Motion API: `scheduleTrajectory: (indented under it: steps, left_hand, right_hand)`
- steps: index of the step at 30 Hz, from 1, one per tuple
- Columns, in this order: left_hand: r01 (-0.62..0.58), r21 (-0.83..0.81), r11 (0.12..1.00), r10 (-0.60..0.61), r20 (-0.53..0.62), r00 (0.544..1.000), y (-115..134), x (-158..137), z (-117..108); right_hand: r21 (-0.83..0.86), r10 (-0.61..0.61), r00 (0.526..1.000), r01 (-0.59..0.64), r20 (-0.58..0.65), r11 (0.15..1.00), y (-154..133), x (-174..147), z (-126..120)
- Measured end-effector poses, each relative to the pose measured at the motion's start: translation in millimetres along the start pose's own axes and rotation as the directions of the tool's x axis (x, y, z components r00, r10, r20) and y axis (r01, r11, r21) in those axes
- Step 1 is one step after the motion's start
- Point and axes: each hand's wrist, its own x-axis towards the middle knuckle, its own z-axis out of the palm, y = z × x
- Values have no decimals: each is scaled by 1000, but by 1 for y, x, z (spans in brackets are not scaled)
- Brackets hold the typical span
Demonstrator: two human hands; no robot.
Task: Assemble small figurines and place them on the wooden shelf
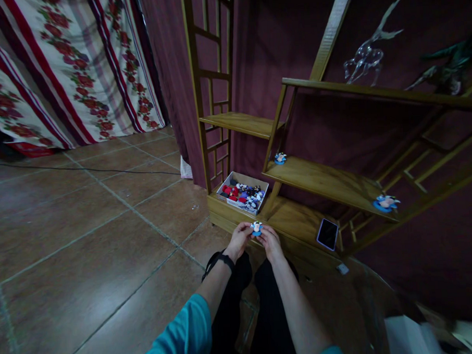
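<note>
The lone camera over there is head-worn, facing forward and down: left hand and right hand close below, wooden shelves just beyond, and the flowered curtain farther off to the left.

A: Specimen?
B: Small figurine: white and pinkish, dark on top, blue base.
A: Pose, position?
B: Upright, base down, held just in front of the open box; finer detail unreadable.
</note>
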Motion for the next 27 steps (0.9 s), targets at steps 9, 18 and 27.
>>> scheduleTrajectory:
  steps: [9,18,27]
  left_hand:
    - [-13,2,1000,13,-8,1000,-2,2,-3]
    - [20,-26,999,-21,-13,1000,-3,3,-3]
    - [31,-33,999,-29,36,999,-6,6,-4]
  right_hand:
    - [48,-9,1000,10,-5,999,-2,-2,1]
    - [31,0,1000,-1,15,1000,-3,-3,1]
    - [66,7,1000,-8,20,998,-3,-3,1]
